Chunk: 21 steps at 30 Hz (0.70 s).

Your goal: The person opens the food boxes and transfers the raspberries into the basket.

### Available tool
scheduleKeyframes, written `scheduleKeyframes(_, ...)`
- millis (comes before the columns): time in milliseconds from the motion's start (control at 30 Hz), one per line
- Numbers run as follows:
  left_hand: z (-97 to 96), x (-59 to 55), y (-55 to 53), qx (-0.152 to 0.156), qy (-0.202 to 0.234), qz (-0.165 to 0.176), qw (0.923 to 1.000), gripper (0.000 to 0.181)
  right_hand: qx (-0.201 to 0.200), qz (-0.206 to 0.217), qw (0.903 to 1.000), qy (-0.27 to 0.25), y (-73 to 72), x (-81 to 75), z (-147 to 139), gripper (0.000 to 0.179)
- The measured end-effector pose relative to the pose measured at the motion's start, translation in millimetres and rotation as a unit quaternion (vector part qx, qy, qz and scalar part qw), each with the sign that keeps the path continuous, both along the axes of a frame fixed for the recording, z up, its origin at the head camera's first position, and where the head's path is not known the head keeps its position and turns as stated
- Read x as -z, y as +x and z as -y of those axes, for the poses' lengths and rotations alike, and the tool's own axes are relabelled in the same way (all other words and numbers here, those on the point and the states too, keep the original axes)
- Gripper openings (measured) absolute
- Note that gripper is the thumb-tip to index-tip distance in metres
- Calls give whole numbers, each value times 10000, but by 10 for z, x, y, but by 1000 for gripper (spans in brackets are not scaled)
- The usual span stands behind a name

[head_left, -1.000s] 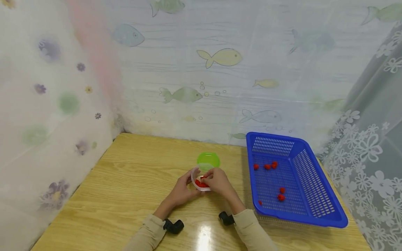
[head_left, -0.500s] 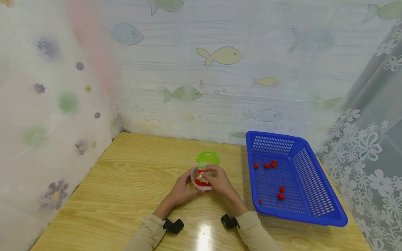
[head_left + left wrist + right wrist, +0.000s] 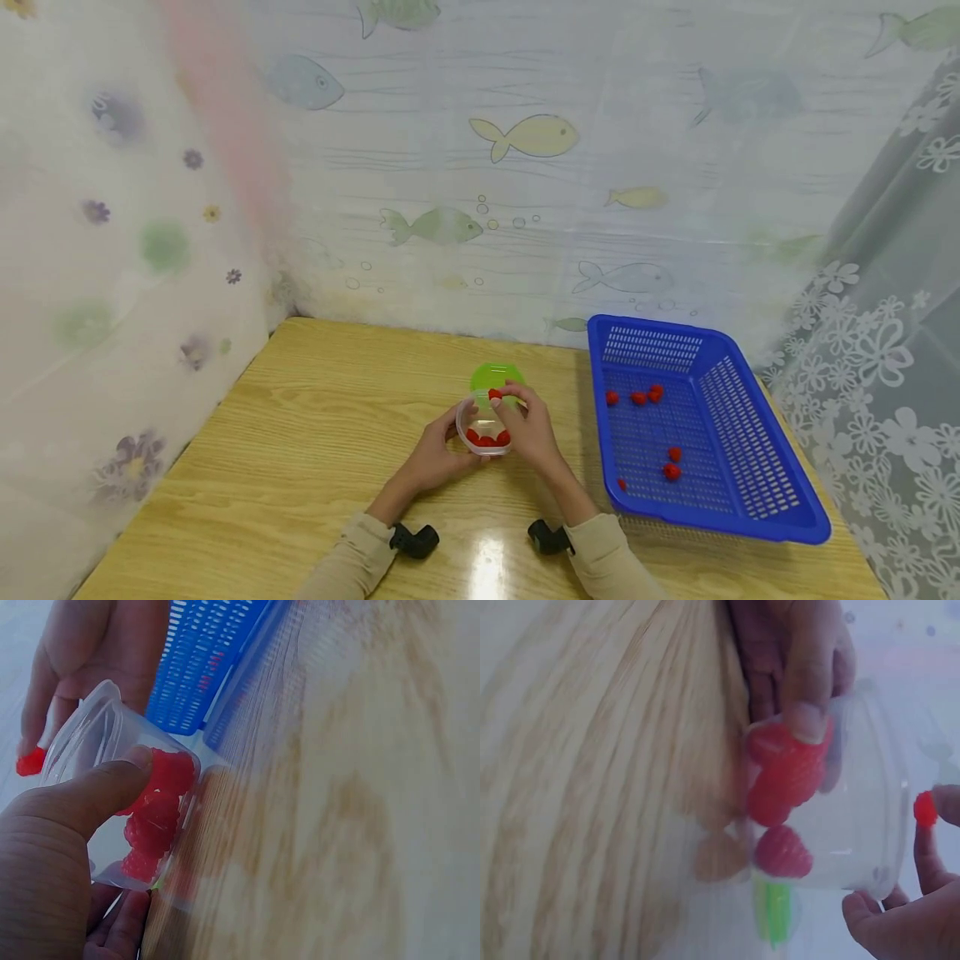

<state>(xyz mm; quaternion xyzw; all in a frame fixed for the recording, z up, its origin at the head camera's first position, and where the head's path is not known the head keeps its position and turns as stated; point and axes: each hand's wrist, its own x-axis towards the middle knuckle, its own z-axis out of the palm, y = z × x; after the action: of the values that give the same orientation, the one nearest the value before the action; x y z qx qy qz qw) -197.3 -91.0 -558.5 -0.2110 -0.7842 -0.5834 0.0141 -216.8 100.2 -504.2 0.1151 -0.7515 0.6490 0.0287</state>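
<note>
Raised since the earlier frame from inside a clear cup (image 3: 855, 832) to just above its rim, a red berry (image 3: 495, 394) is pinched by the right hand (image 3: 531, 429), the left hand (image 3: 433, 454) gripping the cup, a green lid (image 3: 487, 376) beyond toward the table's (image 3: 322, 400) far edge.

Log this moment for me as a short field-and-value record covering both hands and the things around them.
Left hand: grips the clear container
Right hand: pinches one red berry just outside the container's mouth
Container contents: a few red berries, lying at the bottom
Green lid-like piece: on the table, beyond the container
Blue basket: to the right of the hands, with several scattered berries inside
Surface: wood-grain table
</note>
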Motion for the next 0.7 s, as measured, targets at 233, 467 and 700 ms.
scheduleKeyframes(233,2,10,-7,-19,52,83,10000,87,247,-230,9991,-237,81,-138,38,19)
scheduleKeyframes(467,-4,13,0,-96,-10,260,9996,89,250,-391,9974,-553,152,-225,59,19)
scheduleKeyframes(700,-7,0,15,-114,-22,265,9996,91,70,-507,9951,-844,231,-334,55,19)
